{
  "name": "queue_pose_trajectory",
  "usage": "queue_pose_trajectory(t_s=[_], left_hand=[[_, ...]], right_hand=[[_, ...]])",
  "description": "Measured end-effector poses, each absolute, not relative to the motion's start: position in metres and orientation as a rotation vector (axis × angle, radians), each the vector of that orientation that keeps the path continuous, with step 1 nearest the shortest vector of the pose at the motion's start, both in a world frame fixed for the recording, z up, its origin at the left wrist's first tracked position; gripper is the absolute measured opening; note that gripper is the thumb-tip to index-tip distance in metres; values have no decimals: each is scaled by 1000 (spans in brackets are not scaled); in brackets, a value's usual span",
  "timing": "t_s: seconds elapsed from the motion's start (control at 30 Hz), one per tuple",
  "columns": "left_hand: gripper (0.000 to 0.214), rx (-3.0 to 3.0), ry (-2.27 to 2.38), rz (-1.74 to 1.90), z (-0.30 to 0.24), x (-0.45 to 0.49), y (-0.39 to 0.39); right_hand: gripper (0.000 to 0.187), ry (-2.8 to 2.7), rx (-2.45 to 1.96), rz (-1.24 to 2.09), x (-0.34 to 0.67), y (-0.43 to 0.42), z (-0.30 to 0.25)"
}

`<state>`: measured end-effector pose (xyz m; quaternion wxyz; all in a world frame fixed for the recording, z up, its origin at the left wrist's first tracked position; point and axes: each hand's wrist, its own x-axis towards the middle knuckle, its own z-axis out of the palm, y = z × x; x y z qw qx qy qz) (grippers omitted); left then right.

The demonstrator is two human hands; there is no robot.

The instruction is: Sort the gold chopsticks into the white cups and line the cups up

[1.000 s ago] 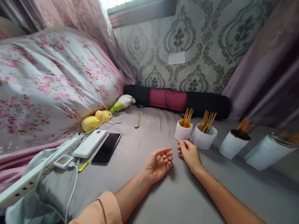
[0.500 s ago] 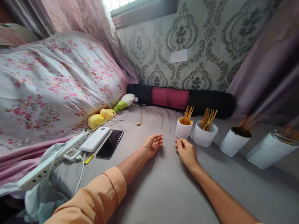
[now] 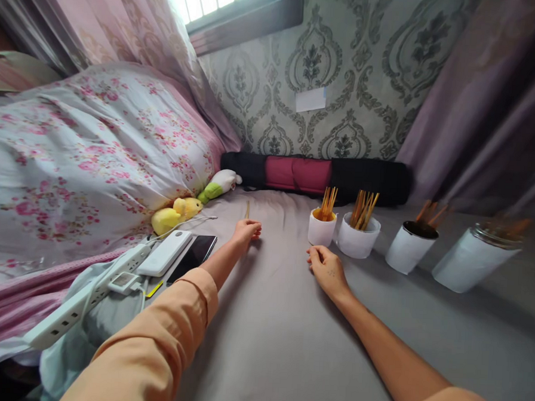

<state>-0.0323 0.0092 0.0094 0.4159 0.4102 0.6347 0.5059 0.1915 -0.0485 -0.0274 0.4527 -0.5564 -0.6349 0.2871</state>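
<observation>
My left hand (image 3: 248, 230) reaches forward over the grey sheet, loosely open with bent fingers. It covers the lower part of some thin yellowish sticks (image 3: 248, 208); no grip on them shows. My right hand (image 3: 329, 271) rests on the sheet, fingers curled in, with nothing visible in it. Just beyond it stands a small white cup (image 3: 322, 233) with a yellow inside, holding several thin sticks (image 3: 328, 203). To its right are a wider white container (image 3: 357, 244), a white-wrapped can (image 3: 410, 253) and a larger white-wrapped jar (image 3: 475, 259), each with sticks in it.
Left of my forearm lie a black phone (image 3: 193, 257), a white power bank (image 3: 165, 253) and a power strip (image 3: 87, 293) with cables. Plush toys (image 3: 177, 214) sit against the floral cloth (image 3: 95, 149). A black and maroon roll (image 3: 296, 173) runs along the wall.
My left hand has moved forward and left to the sticks lying on the sheet. My right hand has stayed near the small cup. The view has shifted slightly.
</observation>
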Motion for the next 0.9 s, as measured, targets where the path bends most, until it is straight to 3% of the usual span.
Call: queue_pose_trajectory(t_s=[0.4,0.9], left_hand=[[12,1668,2174,903,16,-86,41],[18,1884,2293,534,11,-88,61]], right_hand=[[32,-1580,-1372,699,191,-50,-25],[30,-1586,-1381,692,191,-50,-25]])
